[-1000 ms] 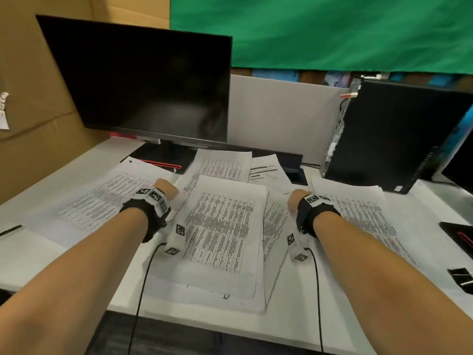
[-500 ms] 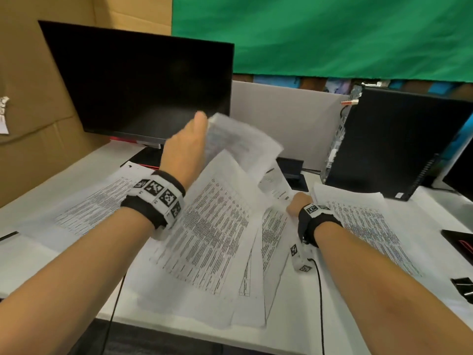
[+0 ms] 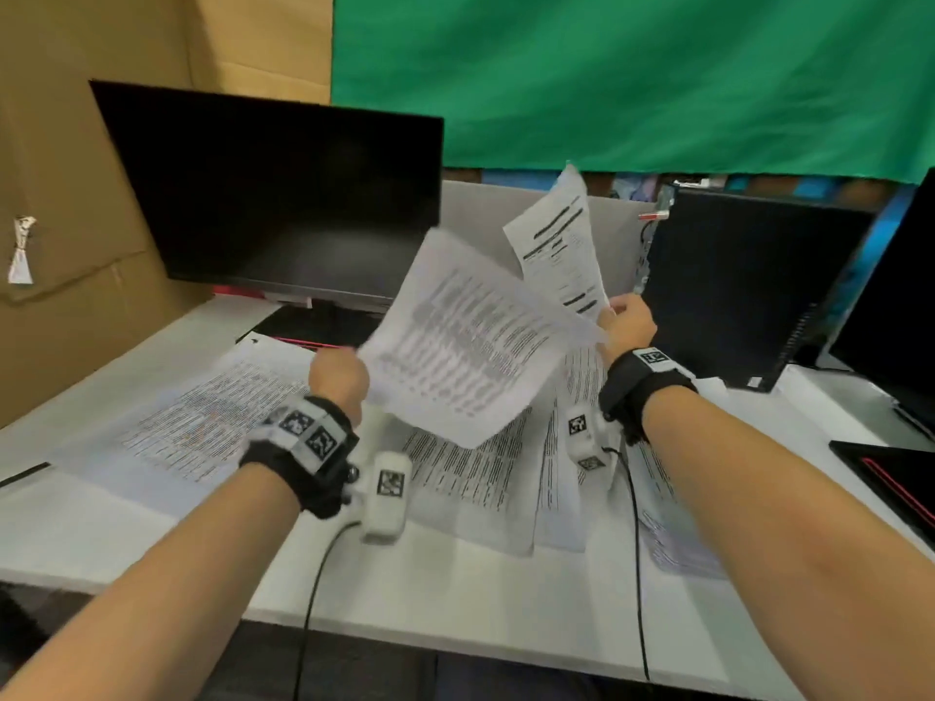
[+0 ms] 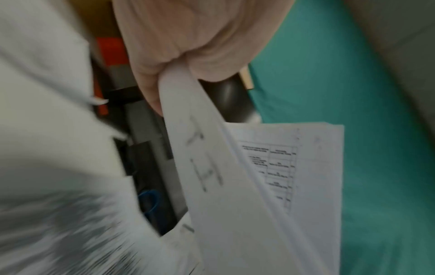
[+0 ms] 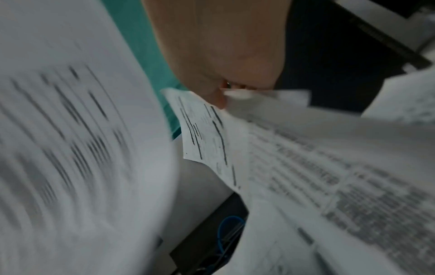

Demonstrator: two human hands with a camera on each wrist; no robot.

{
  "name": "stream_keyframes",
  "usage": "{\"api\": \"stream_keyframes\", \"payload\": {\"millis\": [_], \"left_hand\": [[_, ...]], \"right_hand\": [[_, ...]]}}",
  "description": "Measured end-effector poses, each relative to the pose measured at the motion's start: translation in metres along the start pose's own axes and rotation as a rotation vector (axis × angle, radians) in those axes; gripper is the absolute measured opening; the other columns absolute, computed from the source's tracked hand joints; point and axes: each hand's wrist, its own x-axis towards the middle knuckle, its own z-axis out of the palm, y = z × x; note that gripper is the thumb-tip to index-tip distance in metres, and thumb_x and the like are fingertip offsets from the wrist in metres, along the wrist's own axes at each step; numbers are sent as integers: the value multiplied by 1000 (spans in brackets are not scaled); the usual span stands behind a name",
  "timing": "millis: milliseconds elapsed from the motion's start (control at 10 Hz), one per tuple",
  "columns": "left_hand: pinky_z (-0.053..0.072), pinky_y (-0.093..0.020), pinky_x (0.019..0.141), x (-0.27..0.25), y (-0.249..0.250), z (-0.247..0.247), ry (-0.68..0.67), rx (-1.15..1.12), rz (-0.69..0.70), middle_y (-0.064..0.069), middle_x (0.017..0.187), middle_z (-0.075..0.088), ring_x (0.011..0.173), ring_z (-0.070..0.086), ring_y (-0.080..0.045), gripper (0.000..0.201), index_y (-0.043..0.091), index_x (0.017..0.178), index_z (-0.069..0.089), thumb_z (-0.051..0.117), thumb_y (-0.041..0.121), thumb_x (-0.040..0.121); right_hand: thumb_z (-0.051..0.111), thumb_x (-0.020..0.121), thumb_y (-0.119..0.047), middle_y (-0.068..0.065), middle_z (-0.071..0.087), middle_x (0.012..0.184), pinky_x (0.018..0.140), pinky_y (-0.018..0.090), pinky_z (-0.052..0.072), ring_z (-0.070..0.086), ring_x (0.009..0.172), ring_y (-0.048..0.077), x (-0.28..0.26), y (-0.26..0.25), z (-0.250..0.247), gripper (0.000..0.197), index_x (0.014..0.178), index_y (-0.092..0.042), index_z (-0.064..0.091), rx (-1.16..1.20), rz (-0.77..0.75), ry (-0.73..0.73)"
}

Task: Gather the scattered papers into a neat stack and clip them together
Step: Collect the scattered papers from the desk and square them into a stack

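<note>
Printed paper sheets are scattered over the white desk (image 3: 506, 609). My left hand (image 3: 340, 375) grips the edge of one printed sheet (image 3: 470, 341) and holds it tilted above the desk; in the left wrist view the fingers (image 4: 150, 81) pinch that sheet (image 4: 212, 167). My right hand (image 3: 626, 323) pinches a second sheet (image 3: 561, 245) by its lower corner, and it stands nearly upright; the right wrist view shows this pinch (image 5: 226, 91) on the sheet (image 5: 207, 134). More sheets lie flat at the left (image 3: 202, 417), the middle (image 3: 470, 478) and the right (image 3: 673, 538).
A black monitor (image 3: 273, 194) stands at the back left, a black computer tower (image 3: 733, 285) at the back right. A dark flat device (image 3: 895, 478) lies at the desk's right edge. Cardboard walls the left side, a green cloth hangs behind.
Both hands have risen from the desk. The left hand took up a sheet and swung it rightwards; the right hand lifted another sheet upright.
</note>
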Motion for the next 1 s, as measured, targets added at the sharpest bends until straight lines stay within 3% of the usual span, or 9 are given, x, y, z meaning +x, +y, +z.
{"api": "stream_keyframes", "payload": {"millis": [100,200,300,500,600,700,800,900,1000], "left_hand": [[41,-30,91,-13,-35,47,-204,345,-67,-8,129,58,116,56,-26,30,3,122,57,43,9,97],[45,-35,92,-18,-51,79,-244,257,-167,-20,130,55,112,56,-31,33,-5,122,55,45,5,92],[39,-32,102,-21,-49,90,-235,281,-213,-21,136,44,126,44,-32,39,-2,127,47,47,9,90],[35,-37,104,-14,-40,82,-270,492,-240,-19,138,32,125,37,-35,56,8,132,40,55,30,83],[30,-42,105,14,-37,52,-177,565,-194,-18,143,34,130,33,-38,64,8,138,37,54,38,85],[30,-47,108,35,-38,12,-131,639,-182,-21,145,30,133,31,-40,73,8,141,32,60,44,83],[39,-47,101,35,-43,-13,-181,818,-170,-18,138,42,127,42,-38,68,12,132,43,66,46,78],[45,-41,99,33,-57,-18,-235,958,-179,-14,133,51,121,52,-32,52,6,129,51,62,35,87],[48,-41,96,40,-68,-10,-347,1080,-169,-15,132,53,117,55,-32,51,2,127,49,66,25,84]], "right_hand": [[52,94,-9,16,67,108,71,23,35,61,105,34,-1,-2,1,14,99,-6,64,29,33,-46],[57,93,-15,15,66,102,78,28,43,63,106,35,1,-1,2,8,85,-13,57,23,83,-77],[45,93,-1,15,65,99,67,17,37,63,96,30,4,-11,-9,32,70,-22,52,174,-5,75],[37,86,5,7,55,78,64,18,42,51,73,15,-3,-69,-52,30,72,-15,55,347,-324,247],[43,97,-4,14,66,98,63,9,33,64,94,10,-4,-84,-57,25,92,-6,68,249,-223,120],[59,93,-7,13,69,111,89,22,47,62,114,28,-6,-58,-33,19,105,-3,73,147,16,-126],[60,92,-9,6,61,97,98,38,49,60,119,32,-32,-2,-10,14,102,-10,69,-96,181,-548],[54,93,0,12,61,109,95,41,50,59,118,38,-66,43,-1,34,126,4,61,-278,253,-715],[55,89,10,25,64,119,85,46,57,64,103,39,-85,57,2,38,126,9,57,-334,396,-875]]}}
